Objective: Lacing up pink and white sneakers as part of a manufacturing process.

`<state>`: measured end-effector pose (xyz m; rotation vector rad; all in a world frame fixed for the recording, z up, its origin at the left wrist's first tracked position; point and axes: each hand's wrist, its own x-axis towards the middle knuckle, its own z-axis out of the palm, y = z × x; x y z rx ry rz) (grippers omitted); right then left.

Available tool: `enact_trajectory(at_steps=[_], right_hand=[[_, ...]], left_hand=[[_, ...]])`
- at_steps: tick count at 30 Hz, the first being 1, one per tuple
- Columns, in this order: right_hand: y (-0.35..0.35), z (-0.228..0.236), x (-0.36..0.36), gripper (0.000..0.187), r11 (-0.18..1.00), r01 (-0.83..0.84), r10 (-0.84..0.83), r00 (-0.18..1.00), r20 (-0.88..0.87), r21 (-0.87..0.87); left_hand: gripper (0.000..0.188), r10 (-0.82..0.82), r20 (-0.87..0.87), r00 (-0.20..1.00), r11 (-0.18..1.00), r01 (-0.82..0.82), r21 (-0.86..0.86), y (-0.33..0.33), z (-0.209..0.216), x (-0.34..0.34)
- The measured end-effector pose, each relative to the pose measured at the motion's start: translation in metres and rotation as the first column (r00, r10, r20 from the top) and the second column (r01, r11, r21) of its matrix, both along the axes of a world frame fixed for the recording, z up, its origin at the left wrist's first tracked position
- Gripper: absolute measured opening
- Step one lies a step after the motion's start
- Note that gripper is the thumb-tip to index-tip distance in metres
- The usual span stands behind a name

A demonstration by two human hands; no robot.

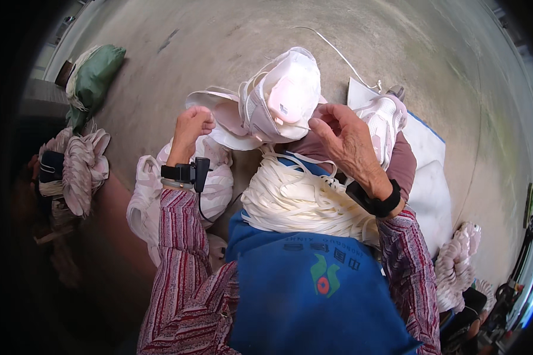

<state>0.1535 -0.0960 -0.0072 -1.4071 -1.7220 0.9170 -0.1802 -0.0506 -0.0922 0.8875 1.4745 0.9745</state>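
In front of me a white and pale pink shoe upper (pixel 281 97) stands with its opening turned up, a pink tongue showing inside. My right hand (pixel 346 139) is at its right side, thumb and fingers pinched on a thin white lace (pixel 299 126) that runs to the upper. My left hand (pixel 190 128) is closed in a pinch beside a second white and pink upper (pixel 230 121); whatever its fingers hold is too small to make out. A thick bundle of white laces (pixel 302 198) lies in my lap, over a blue apron (pixel 314 284).
More uppers hang or lie by my left forearm (pixel 145 201) and past my right hand (pixel 382 121). Stacked uppers stand at far left (pixel 80 168) and lower right (pixel 456 263). A green sack (pixel 100 74) lies upper left, a white sheet (pixel 423 183) at right. One loose lace (pixel 337 50) trails across the concrete floor.
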Motion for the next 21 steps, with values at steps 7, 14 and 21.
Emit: enact_trajectory(at_steps=[7, 14, 21], right_hand=[[0.034, -0.005, -0.057, 0.058, 0.918, -0.297, 0.366, 0.890, 0.272, -0.264], [0.032, -0.039, -0.069, 0.035, 0.942, -0.251, 0.271, 0.960, 0.067, -0.223], [0.058, -0.038, -0.041, 0.038, 0.925, 0.119, -0.207, 0.954, -0.218, -0.362]], left_hand=[[0.032, -0.111, 0.003, 0.994, 0.994, 0.111, 0.016, -0.016, -0.030, 0.031], [0.044, -0.031, -0.181, 0.983, 0.999, 0.033, 0.007, 0.022, -0.055, 0.044], [0.054, -0.154, -0.240, 0.958, 0.983, 0.173, 0.061, 0.043, -0.044, 0.070]])
